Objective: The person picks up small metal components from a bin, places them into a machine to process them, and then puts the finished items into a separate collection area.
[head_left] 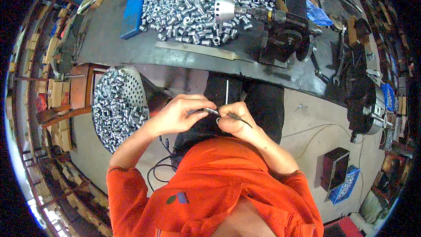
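In front of my lap, my left hand point(183, 113) pinches a small shiny metal fitting point(212, 111) between thumb and fingers. Close against it, my right hand point(237, 120) is closed around a thin dark tool point(242, 120), whose kind I cannot make out. A slim white rod point(227, 91) stands out above the right hand; whether it belongs to that tool is unclear. To the left, a round perforated metal basket point(133, 88) holds many similar fittings point(115, 114). On the bench beyond lies a large heap of fittings point(188, 11).
A geared machine point(287, 39) with a silver drilled head point(225, 8) sits on the dark bench point(101, 46). A blue block point(133, 14) borders the heap. Wrenches point(338, 68) lie at right. On the floor are a dark box point(335, 166) and a blue crate point(346, 186). Black cables point(153, 176) hang at left.
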Action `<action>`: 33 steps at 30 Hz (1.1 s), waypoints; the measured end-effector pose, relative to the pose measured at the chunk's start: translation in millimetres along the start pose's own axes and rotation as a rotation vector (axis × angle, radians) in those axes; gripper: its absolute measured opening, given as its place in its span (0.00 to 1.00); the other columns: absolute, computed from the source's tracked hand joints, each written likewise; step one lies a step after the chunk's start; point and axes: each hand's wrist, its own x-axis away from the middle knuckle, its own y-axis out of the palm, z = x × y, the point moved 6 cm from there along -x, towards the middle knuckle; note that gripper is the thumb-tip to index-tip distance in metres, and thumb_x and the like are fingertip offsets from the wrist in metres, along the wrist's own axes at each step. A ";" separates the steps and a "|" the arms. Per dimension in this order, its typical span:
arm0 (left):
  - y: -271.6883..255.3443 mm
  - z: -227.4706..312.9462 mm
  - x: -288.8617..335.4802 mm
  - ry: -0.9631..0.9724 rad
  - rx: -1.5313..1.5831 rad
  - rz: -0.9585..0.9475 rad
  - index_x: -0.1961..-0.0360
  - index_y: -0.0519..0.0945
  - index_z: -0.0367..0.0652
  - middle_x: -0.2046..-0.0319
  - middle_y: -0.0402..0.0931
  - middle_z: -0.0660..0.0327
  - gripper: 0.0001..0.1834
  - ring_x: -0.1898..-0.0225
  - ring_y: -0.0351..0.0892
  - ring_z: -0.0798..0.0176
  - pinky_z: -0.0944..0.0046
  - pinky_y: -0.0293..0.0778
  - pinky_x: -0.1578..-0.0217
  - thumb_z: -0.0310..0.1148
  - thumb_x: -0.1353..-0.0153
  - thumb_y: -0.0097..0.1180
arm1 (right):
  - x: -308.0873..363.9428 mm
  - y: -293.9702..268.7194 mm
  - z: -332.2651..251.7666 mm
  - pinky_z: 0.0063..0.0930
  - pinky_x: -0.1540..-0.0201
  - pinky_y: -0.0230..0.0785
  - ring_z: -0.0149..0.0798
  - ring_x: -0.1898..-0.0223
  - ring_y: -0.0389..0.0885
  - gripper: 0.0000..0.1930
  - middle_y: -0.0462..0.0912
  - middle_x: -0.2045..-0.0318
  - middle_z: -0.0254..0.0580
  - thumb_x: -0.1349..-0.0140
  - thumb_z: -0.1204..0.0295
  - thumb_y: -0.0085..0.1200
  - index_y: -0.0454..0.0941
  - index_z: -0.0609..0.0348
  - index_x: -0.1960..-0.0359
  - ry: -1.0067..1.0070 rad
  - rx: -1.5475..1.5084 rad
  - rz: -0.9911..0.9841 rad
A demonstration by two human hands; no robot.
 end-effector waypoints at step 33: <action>-40.6 -37.8 17.6 -0.241 -0.137 0.397 0.69 0.78 0.37 0.77 0.72 0.63 0.10 0.77 0.70 0.71 0.70 0.67 0.75 0.20 0.56 0.58 | 21.8 -19.1 -48.5 0.33 0.83 0.51 0.41 0.86 0.61 0.14 0.60 0.88 0.41 0.59 0.76 0.53 0.56 0.58 0.87 -0.246 0.061 0.074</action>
